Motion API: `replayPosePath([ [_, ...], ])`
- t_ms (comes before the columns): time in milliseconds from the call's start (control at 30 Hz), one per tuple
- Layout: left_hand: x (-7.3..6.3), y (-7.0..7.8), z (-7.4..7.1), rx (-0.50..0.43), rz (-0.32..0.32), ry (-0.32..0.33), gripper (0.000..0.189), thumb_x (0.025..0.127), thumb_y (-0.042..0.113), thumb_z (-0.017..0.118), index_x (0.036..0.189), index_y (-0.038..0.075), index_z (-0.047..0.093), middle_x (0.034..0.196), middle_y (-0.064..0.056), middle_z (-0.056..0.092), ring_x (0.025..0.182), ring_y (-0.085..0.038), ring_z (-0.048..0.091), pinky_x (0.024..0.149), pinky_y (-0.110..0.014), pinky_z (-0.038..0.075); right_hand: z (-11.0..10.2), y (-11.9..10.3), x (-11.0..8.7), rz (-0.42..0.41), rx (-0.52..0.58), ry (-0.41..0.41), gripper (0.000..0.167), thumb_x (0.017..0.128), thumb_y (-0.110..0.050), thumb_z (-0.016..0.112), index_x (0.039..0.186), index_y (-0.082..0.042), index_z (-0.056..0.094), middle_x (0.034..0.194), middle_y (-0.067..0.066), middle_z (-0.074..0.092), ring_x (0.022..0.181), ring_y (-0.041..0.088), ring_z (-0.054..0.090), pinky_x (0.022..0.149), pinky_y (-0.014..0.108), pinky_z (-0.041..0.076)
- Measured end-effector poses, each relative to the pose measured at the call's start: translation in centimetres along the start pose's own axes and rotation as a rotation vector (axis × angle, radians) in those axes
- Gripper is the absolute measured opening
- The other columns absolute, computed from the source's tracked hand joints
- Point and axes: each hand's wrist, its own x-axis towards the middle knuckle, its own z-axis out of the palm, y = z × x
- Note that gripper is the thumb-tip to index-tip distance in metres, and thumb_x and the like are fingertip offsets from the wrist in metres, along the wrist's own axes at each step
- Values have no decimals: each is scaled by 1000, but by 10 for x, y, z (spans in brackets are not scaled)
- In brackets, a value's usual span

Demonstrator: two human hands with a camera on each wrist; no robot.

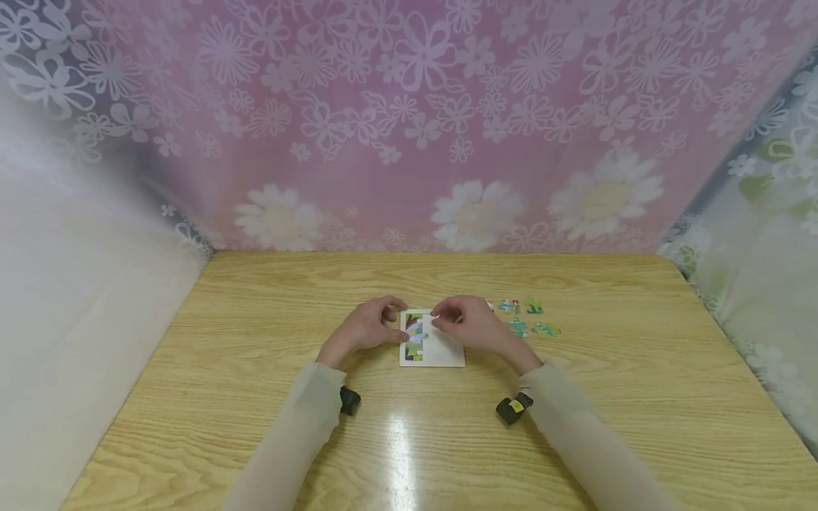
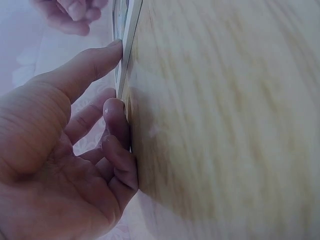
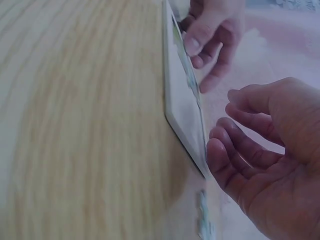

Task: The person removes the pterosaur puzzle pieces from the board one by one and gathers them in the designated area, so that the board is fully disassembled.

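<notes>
On left side of white tray [image 1: 445,352]: puzzle pieces [image 1: 414,349]; left hand [image 1: 367,324] grips edge, right hand [image 1: 474,324] loosely curled above.

the white board [image 1: 444,355] is flanked by left hand [image 1: 367,324] and right hand [image 1: 474,324]; passage is left at its near edge, between the forearms [image 1: 287,433]; rightward, the way is cluttered by puzzle pieces [image 1: 547,329].

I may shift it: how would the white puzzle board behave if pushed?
The white puzzle board is probably stiff, given its straight edges. Being low and broad, it would likely slide along the table rather than tip.
</notes>
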Motion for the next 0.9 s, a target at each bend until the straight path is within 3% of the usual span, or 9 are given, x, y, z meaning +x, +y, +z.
replayPosePath([
  [233, 1, -1, -1, 6, 0, -3, 54, 86, 26, 84, 134, 19, 63, 111, -2, 61, 93, -17, 59, 92, -40, 49, 12, -1, 10, 0, -24, -8, 14, 96, -18, 70, 106, -11, 76, 97, 2, 73, 87, 13, 64, 81, 33, 54],
  [567, 3, -1, 0, -22, 4, -24, 55, 86, 25, 84, 136, 19, 62, 108, -2, 59, 86, -18, 54, 81, -35, 45, 21, -2, 19, 40, -122, -12, 15, 93, -21, 74, 103, -12, 80, 91, 2, 68, 79, 13, 55, 72, 28, 45],
  [900, 3, -2, 0, -6, -14, -20, 56, 86, 26, 85, 136, 21, 61, 108, -1, 59, 88, -17, 56, 84, -35, 46, 22, -5, 19, 77, -51, -21, 10, 94, -21, 72, 99, -14, 75, 88, 1, 68, 75, 13, 53, 68, 27, 41],
])
